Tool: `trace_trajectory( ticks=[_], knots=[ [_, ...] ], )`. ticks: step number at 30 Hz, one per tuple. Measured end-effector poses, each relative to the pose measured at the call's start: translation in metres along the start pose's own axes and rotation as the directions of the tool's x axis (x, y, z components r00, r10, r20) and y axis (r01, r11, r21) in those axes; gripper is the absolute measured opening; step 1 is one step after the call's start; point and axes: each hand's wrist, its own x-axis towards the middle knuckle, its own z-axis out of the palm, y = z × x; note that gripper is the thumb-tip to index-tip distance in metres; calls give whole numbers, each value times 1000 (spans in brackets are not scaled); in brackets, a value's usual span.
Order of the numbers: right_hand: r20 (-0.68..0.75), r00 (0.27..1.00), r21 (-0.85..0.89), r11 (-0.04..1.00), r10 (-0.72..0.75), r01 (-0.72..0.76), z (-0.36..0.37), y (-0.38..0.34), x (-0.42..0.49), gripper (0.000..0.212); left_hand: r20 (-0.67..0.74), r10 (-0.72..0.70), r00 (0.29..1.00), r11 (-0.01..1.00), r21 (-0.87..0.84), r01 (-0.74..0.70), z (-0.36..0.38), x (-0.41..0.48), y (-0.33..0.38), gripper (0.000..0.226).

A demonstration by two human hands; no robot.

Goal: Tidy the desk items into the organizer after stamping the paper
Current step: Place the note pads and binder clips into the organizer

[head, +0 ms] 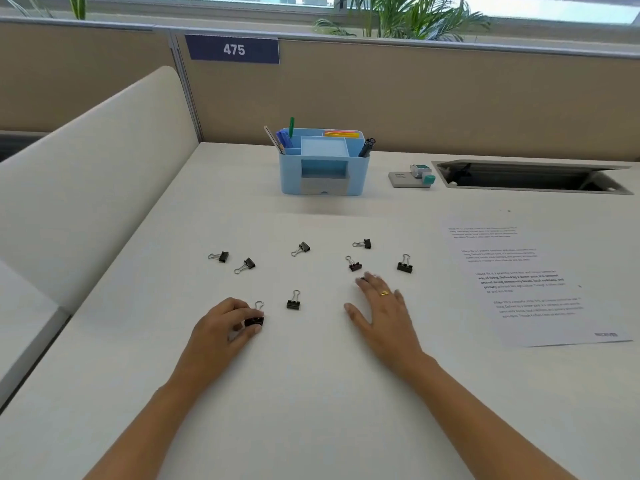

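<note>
The paper (530,282) is lying at the right of the white desk (311,393) with a dark stamp mark near its bottom right corner, so the stamping looks done and the tidying is what is going on now. The stamp (414,176) is sitting near the back, just right of the blue organizer (323,161), which is already holding pens and sticky notes in its upper compartments.

Black binder clips are lying scattered across the middle of the desk. The left hand (225,327) is closing its thumb and fingertips on the nearest binder clip (255,318), pinching its black body while the wire handle is sticking up behind the fingers. The right hand (381,306) is reaching forward with its fingers spread and flat, pinching nothing; a small dark shape at its index fingertip may be another clip, but motion blur is making that hard to tell. A clip with a reddish-brown body (354,264) is sitting just beyond those fingertips, and another clip (293,301) is lying between the two hands.

Judging from this, the clip-gathering step is just starting. The next move is calling for lifting the pinched clip, collecting the others into the hands, and carrying them back to a free compartment or the organizer's front drawer (323,185), which appears closed and may need pulling out first.
</note>
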Motion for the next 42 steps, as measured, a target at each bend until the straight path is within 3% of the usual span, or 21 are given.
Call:
trace_trajectory(
  ticks=[3,6,11,17,25,28,31,35,37,39,42],
  knots=[
    [-172,985,309,950,21,34,-10,-1,10,34,-25,-6,1000,1000,-2,6,0,0,0,16],
    [-323,925,333,939,199,-85,-23,16,28,29,-46,-27,999,1000,-9,27,0,1,2,22],
    [-178,941,176,950,287,-256,-31,39,45,39,-56,-41,998,999,0,41,1,3,1,26],
    [-150,976,47,987,158,-153,-25,31,45,31,-36,-48,998,997,54,50,2,4,2,15],
    [-178,983,-122,990,47,-70,-23,17,42,12,85,178,980,876,440,-197,2,11,3,19],
    [-121,990,-91,992,79,-90,-30,14,47,14,157,219,963,810,522,-269,-4,15,9,25],
    [-62,973,139,967,222,-212,-46,5,57,14,174,262,949,790,527,-314,-9,22,12,21],
    [46,939,476,819,340,-320,-60,-5,72,7,130,221,966,807,532,-256,-12,39,8,16],
    [205,903,709,579,379,-404,-63,-13,78,8,78,115,990,861,489,-139,-13,49,10,14],
    [368,851,826,288,374,-484,-64,-19,84,13,48,-34,998,930,368,14,-16,61,15,23],
    [480,809,844,74,339,-532,-61,-24,97,24,12,-233,972,972,47,232,-22,87,22,21]
  ],
)
